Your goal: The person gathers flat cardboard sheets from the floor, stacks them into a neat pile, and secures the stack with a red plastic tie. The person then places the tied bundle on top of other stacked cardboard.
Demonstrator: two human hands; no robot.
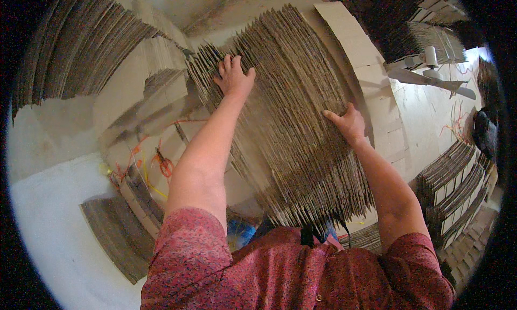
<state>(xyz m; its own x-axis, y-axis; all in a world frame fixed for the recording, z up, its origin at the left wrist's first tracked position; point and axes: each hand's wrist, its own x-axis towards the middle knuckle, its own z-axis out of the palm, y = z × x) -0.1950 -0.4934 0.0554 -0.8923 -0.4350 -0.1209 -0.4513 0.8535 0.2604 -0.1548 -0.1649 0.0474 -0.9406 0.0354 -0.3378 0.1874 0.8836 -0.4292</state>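
Observation:
A large stack of flat corrugated cardboard sheets (291, 105) stands in front of me, its many ragged edges facing up. My left hand (235, 79) lies over the upper left part of this stack, fingers spread and bent onto the cardboard edges. At the right side of the same stack rests my right hand (350, 126). Its thumb points left over the edges and stands apart from the forefinger; the other fingers are partly hidden. Some edges near the lower left of the stack look blurred.
More cardboard stacks stand at the upper left (81, 51), lower left (116, 237) and right (449, 175). Pale cardboard (371, 67) runs along the right of the main stack. Orange straps (163, 163) lie at left. A metal bracket-like part (431, 75) juts in at upper right.

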